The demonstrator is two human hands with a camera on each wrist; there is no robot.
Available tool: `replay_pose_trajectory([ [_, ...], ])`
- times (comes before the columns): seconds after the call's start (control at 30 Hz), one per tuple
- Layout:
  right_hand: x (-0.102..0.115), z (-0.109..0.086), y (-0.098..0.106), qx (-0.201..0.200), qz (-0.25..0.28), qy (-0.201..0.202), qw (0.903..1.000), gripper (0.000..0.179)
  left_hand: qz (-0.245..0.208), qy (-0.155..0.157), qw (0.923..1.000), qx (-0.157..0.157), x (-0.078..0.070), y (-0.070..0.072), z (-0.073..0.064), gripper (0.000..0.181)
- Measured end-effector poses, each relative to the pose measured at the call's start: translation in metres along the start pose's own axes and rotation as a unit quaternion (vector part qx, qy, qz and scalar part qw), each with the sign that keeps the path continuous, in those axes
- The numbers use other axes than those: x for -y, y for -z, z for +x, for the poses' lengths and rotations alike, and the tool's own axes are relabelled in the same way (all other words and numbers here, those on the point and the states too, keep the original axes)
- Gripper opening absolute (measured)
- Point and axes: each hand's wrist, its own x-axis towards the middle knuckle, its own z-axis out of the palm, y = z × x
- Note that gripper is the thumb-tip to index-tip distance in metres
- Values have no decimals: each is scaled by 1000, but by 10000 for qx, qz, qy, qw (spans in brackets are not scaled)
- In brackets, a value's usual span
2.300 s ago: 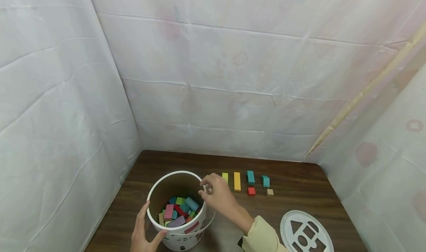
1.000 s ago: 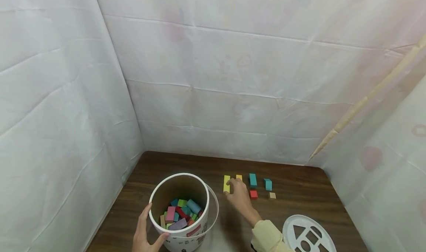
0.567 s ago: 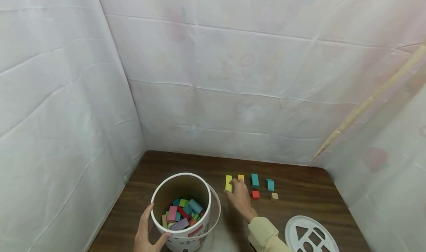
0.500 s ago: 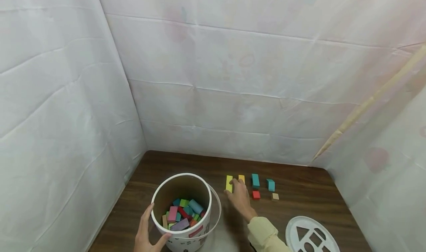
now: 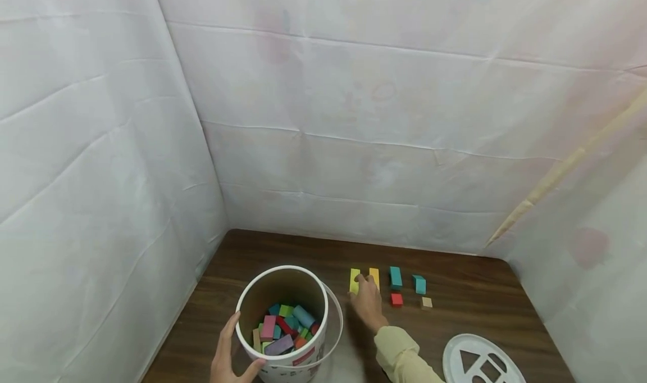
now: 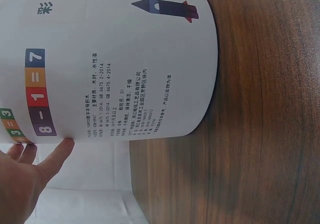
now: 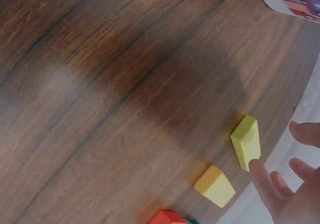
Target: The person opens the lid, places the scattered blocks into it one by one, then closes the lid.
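Observation:
A white bucket of coloured blocks stands at the front of the table. My left hand rests on its left side, straight fingers along the wall and thumb at the front rim; the left wrist view shows the fingers of the left hand against the printed wall. My right hand is over the table, right of the bucket, its fingers spread apart. A yellow-green block lies by its fingertips; whether they touch it I cannot tell. Beside that lies an orange-yellow block, partly covered by the hand in the head view.
To the right lie a teal block, a smaller slanted teal block, a red block and a plain wooden cube. A white lid with shaped holes is at front right. The bucket's handle hangs to its right.
The right hand has gone from the bucket's right rim to the yellow-green block, and the handle has swung out to the right. The left hand stays on the bucket. The view has shifted slightly.

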Motion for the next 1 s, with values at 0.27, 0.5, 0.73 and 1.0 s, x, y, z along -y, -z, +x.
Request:
replay_pose_trajectory([
  [0.27, -1, 2, -4, 339, -195, 215, 9990, 36, -160, 187, 9996, 121, -7, 3, 2, 95],
  [0.5, -2, -3, -14, 742, -263, 91, 9969, 42, -51, 68, 9998, -155, -3, 1, 0, 96],
  [0.73, -4, -1, -25, 407, -220, -203, 9987, 44, -55, -134, 9995, -281, 1, -2, -1, 98],
  [1.0, 1, 7, -29, 207, -364, -244, 9988, 33, 38, -302, 9988, -396, 2, -3, 1, 103],
])
